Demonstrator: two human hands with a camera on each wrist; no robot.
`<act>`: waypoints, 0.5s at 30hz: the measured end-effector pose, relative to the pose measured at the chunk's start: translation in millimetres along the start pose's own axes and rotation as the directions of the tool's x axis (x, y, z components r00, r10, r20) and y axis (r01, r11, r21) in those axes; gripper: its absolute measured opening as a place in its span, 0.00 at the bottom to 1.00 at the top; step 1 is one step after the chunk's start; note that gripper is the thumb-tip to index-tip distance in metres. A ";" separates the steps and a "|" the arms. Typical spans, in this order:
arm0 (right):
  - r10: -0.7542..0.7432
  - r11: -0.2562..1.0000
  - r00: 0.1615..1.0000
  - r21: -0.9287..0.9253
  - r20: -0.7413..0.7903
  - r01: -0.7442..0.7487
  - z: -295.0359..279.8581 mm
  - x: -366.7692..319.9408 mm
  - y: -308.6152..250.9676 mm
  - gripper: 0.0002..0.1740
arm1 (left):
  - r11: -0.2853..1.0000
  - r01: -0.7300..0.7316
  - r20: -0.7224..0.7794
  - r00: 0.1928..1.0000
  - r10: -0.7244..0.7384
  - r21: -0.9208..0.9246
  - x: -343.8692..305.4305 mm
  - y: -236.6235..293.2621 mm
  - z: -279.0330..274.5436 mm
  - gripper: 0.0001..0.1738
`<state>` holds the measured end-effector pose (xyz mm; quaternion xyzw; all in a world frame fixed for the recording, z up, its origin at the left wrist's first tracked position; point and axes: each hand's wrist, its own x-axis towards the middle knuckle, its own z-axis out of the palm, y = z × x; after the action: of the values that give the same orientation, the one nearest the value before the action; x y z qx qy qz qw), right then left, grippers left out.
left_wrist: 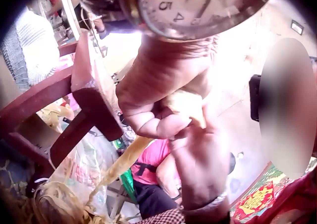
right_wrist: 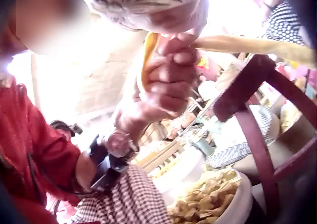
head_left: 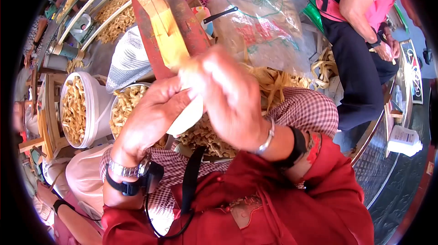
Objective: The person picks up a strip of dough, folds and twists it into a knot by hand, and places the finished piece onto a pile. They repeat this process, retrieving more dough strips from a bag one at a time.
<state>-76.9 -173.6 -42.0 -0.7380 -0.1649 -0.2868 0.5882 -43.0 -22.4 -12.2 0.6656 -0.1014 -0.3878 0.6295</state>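
Note:
My two hands meet in front of my chest over a long, flat, pale yellow strip (head_left: pixel 169 35); its exact material cannot be told. The left hand (head_left: pixel 153 113) has its thumb and curled fingers pinching the strip, and a pale wide end (head_left: pixel 188 116) hangs below. Pressed close against it, the right hand (head_left: pixel 232 97) is blurred and grips the strip too. In the left wrist view a pale folded part of the strip (left_wrist: pixel 185 105) shows between the hands. From the fingers the strip (right_wrist: pixel 252 44) runs away past the red wooden frame (right_wrist: pixel 247 115).
A red bench (head_left: pixel 143 30) stands ahead. To the left are white buckets (head_left: pixel 93 108) of knotted yellow pieces. More knotted pieces (head_left: pixel 205 135) lie at my lap, loose strips (head_left: pixel 269 83) beside it. A clear plastic bag (head_left: pixel 260 26) and a seated person (head_left: pixel 360 40) are at right.

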 end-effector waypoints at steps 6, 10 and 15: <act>0.528 0.729 0.804 0.340 0.272 -0.594 2.1 5.5 12.5 0.17 | 0.331 -0.439 0.045 0.655 0.754 0.835 2.1 4.4 -1.3 0.07; 0.429 0.797 0.787 0.225 0.443 -0.561 -10.2 12.5 16.4 0.19 | 0.302 -0.367 0.005 0.641 0.767 0.880 -4.4 1.9 7.1 0.10; 0.386 0.861 0.817 0.149 0.429 -0.486 -16.2 14.6 12.3 0.19 | 0.448 -0.455 -0.014 0.690 0.724 0.769 1.7 -4.7 -4.5 0.08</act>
<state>-62.0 -193.7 -40.2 -0.7166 -0.1370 0.0303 0.6832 -40.5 -19.1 -17.6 0.8302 -0.3616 0.0539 0.4208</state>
